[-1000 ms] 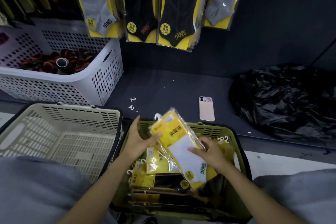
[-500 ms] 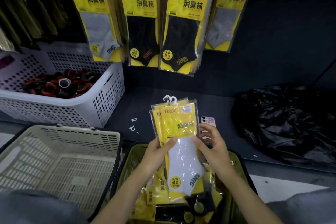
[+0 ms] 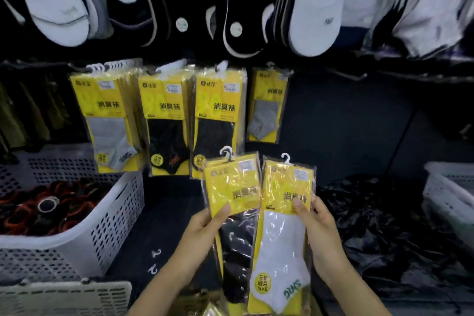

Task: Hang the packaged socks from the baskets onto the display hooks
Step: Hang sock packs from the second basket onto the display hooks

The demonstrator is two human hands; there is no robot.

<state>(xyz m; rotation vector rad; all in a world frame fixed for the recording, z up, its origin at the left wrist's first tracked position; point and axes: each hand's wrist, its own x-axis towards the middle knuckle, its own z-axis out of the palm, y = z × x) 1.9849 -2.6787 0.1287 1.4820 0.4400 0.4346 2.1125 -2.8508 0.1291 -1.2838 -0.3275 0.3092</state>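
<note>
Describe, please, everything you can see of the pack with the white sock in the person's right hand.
The clear plastic pack with yellow card and white sock looks glossy, with a white plastic hook on top and a round yellow sticker low on the sock. It is held upright; the right hand pinches its right edge, thumb on the front.

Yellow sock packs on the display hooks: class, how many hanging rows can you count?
4: left grey-sock row, left black-sock row, right black-sock row, right grey-sock row, side by side. Packs behind each front one are mostly hidden.
</note>
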